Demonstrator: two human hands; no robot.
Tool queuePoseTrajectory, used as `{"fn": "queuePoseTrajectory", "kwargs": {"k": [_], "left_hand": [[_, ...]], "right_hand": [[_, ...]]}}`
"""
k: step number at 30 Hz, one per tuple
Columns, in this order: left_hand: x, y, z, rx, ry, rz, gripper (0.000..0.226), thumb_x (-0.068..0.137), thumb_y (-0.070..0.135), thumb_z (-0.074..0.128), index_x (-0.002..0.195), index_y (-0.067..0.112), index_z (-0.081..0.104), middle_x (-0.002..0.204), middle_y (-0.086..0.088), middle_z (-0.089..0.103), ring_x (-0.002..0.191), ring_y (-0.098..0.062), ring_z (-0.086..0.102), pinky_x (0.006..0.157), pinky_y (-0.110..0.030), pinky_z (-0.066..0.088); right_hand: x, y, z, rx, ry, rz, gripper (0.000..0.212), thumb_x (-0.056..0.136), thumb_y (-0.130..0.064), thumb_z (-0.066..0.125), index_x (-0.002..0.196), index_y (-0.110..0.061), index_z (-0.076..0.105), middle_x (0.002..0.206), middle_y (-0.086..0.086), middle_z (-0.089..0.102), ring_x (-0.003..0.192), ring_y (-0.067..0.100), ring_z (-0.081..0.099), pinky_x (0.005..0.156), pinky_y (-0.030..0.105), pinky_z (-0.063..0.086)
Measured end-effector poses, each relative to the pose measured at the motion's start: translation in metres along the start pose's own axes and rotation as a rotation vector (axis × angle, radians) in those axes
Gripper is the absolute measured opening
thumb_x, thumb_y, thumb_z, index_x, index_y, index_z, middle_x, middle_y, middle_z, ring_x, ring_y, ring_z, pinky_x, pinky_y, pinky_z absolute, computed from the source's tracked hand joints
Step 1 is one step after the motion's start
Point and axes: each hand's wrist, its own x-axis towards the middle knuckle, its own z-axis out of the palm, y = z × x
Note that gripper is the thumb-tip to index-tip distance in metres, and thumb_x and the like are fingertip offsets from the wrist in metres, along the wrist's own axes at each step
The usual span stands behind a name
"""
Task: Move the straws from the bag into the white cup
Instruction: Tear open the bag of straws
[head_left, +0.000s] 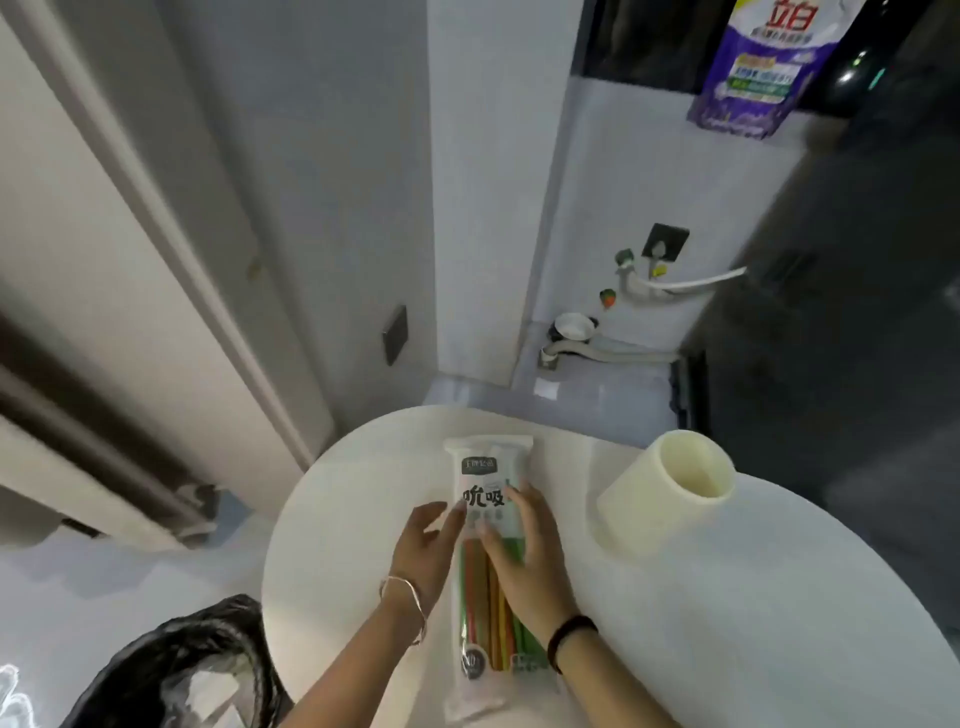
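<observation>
A long clear bag (485, 467) with a white printed top lies flat on the round white table (727, 623), running away from me. Several colored straws (475, 587) show through its lower half. My left hand (426, 551) sits at the bag's left edge with fingers fairly straight, fingertips touching the plastic. My right hand (524, 551) lies on top of the bag's right side, fingers extended and pressing it down. The white cup (670, 488) stands upright to the right of the bag, its mouth open and apart from both hands.
A black bin lined with a bag (182, 670) stands on the floor at the lower left of the table. Behind the table are a wall, pipes (613, 353) and a dark appliance (831, 312) on the right.
</observation>
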Motion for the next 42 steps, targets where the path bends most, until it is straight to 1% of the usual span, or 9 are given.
{"fn": "queuePoseTrajectory", "kwargs": {"k": [5, 9, 14, 17, 20, 26, 32, 34, 42], "left_hand": [[0.036, -0.021, 0.008, -0.075, -0.049, 0.079, 0.051, 0.092, 0.046, 0.051, 0.130, 0.011, 0.050, 0.130, -0.006, 0.056, 0.118, -0.023, 0.055, 0.106, -0.039, 0.043], [0.055, -0.030, 0.015, -0.081, -0.090, 0.192, 0.038, 0.094, 0.049, 0.045, 0.110, 0.016, 0.056, 0.115, -0.005, 0.063, 0.107, -0.021, 0.060, 0.095, -0.034, 0.048], [0.071, -0.036, 0.022, -0.026, -0.106, 0.336, 0.052, 0.095, 0.056, 0.030, 0.119, 0.019, 0.057, 0.119, 0.001, 0.063, 0.107, -0.014, 0.061, 0.102, -0.034, 0.044], [0.070, -0.036, 0.022, 0.014, -0.122, 0.363, 0.055, 0.095, 0.060, 0.015, 0.099, 0.034, 0.063, 0.089, 0.015, 0.073, 0.086, 0.001, 0.066, 0.079, -0.017, 0.049], [0.056, -0.028, 0.020, -0.011, -0.155, 0.363, 0.056, 0.095, 0.061, 0.009, 0.081, 0.041, 0.059, 0.057, 0.027, 0.068, 0.071, 0.003, 0.064, 0.061, -0.017, 0.047], [0.001, 0.003, 0.011, -0.134, -0.321, 0.485, 0.054, 0.099, 0.051, 0.013, 0.088, 0.031, 0.062, 0.062, 0.022, 0.072, 0.057, 0.008, 0.067, 0.046, -0.006, 0.046], [-0.072, 0.027, -0.012, -0.202, -0.468, 0.548, 0.070, 0.084, 0.075, 0.004, 0.105, 0.052, 0.066, 0.111, 0.012, 0.074, 0.103, -0.005, 0.069, 0.084, -0.030, 0.053], [-0.094, 0.029, -0.020, -0.223, -0.552, 0.554, 0.074, 0.085, 0.076, 0.002, 0.115, 0.048, 0.063, 0.120, 0.011, 0.070, 0.111, -0.006, 0.066, 0.092, -0.033, 0.050], [-0.166, 0.026, -0.023, -0.210, -0.516, 0.683, 0.061, 0.084, 0.070, 0.030, 0.108, 0.026, 0.065, 0.102, 0.006, 0.074, 0.096, -0.012, 0.070, 0.083, -0.028, 0.050]], "right_hand": [[0.026, 0.040, 0.024, -0.006, 0.034, -0.109, 0.047, 0.093, -0.039, 0.046, 0.138, -0.028, 0.037, 0.154, -0.010, 0.019, 0.141, 0.002, 0.010, 0.118, 0.026, 0.013], [0.037, 0.065, 0.040, -0.078, 0.015, -0.180, 0.044, 0.096, -0.041, 0.037, 0.139, -0.033, 0.035, 0.155, -0.015, 0.015, 0.143, 0.001, 0.007, 0.118, 0.024, 0.009], [0.042, 0.074, 0.047, -0.077, 0.048, -0.260, 0.045, 0.095, -0.046, 0.032, 0.139, -0.038, 0.034, 0.153, -0.021, 0.016, 0.142, -0.002, 0.009, 0.117, 0.022, 0.010], [0.035, 0.072, 0.044, -0.048, 0.021, -0.265, 0.045, 0.095, -0.048, 0.031, 0.140, -0.039, 0.031, 0.153, -0.021, 0.016, 0.143, -0.001, 0.008, 0.118, 0.026, 0.012], [0.023, 0.061, 0.035, 0.005, -0.016, -0.285, 0.051, 0.089, -0.058, 0.026, 0.138, -0.046, 0.027, 0.153, -0.024, 0.014, 0.138, -0.008, 0.003, 0.114, 0.021, 0.011], [-0.019, 0.024, 0.006, 0.175, 0.002, -0.383, 0.045, 0.083, -0.060, 0.029, 0.128, -0.056, 0.030, 0.147, -0.035, 0.016, 0.123, -0.033, 0.001, 0.088, -0.014, 0.007], [-0.076, -0.020, -0.038, 0.337, -0.021, -0.434, 0.050, 0.084, -0.054, 0.033, 0.133, -0.043, 0.037, 0.147, -0.027, 0.022, 0.124, -0.030, 0.015, 0.093, -0.008, 0.022], [-0.100, -0.035, -0.051, 0.372, -0.047, -0.450, 0.047, 0.083, -0.056, 0.034, 0.129, -0.046, 0.038, 0.148, -0.026, 0.021, 0.134, -0.017, 0.018, 0.106, 0.005, 0.022], [-0.164, -0.056, -0.083, 0.507, -0.078, -0.451, 0.055, 0.081, -0.057, 0.038, 0.115, -0.015, 0.048, 0.126, 0.002, 0.060, 0.119, 0.009, 0.054, 0.105, 0.031, 0.041]]}}
